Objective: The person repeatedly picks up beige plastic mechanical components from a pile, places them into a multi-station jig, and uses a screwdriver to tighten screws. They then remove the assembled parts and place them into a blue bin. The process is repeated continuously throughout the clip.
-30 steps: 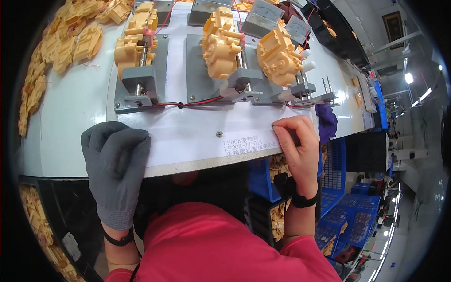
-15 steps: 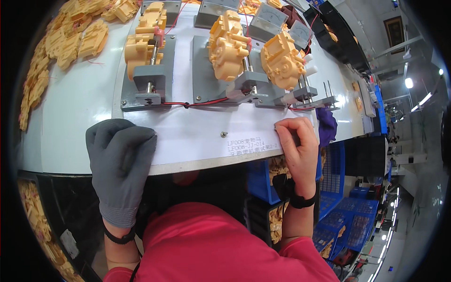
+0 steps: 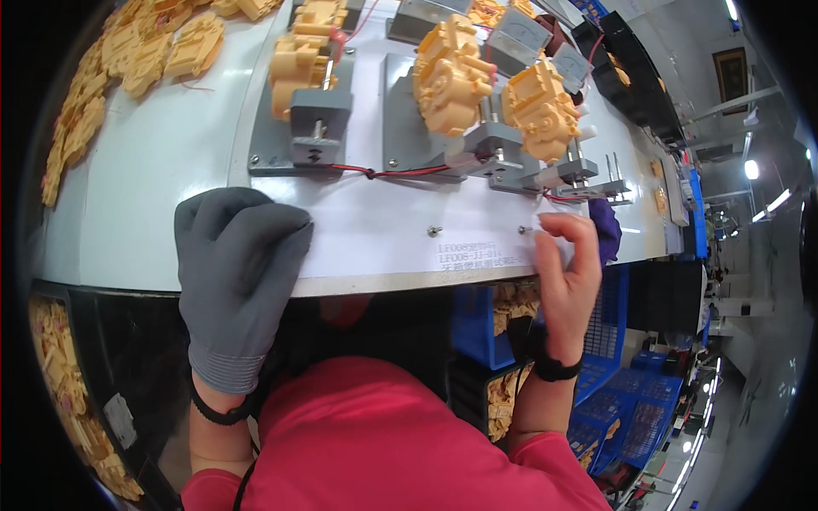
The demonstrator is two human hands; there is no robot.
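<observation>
At the near edge of the white table (image 3: pixel 170 170), gloved left hand (image 3: pixel 234 272) curled and resting, bare right hand (image 3: pixel 567 272) fingers pinched together just beside a small screw (image 3: pixel 523 229), its direction too small to tell.

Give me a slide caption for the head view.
Gloved left hand and bare right hand rest on a white table before yellow plastic parts clamped in grey fixtures.

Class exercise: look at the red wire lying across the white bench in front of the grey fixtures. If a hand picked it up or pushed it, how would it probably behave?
The red wire is probably floppy: it sags in a loose curve and is knotted. It looks thin, so likely very light. Its ends seem to run to the grey fixtures, so a pull would probably tug taut rather than lift free.
</observation>
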